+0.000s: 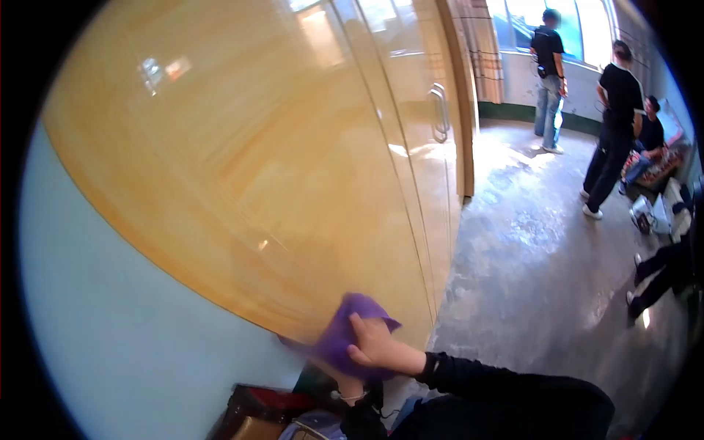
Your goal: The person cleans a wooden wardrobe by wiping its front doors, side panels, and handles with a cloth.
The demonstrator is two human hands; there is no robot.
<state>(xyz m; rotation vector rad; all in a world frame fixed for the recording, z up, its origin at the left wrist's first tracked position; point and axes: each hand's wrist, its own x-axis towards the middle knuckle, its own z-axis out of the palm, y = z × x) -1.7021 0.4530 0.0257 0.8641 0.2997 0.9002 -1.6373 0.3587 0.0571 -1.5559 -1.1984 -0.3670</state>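
Observation:
A purple cloth (345, 334) is bunched against the lower edge of a glossy yellow wooden cabinet (293, 183). My right hand (378, 345) is closed on the cloth, with thumb and fingers over its right side. Below it, my left hand (343, 378) is mostly hidden under the cloth, its wrist showing with a band. What the left fingers do cannot be seen. Part of the cloth reaches left along the cabinet's edge, blurred.
A metal handle (440, 114) sits on the cabinet's far door. Below my hands is a dark red box (268, 403). Across the concrete floor (513, 242), two people stand and one sits; another person's legs (660, 275) show at right.

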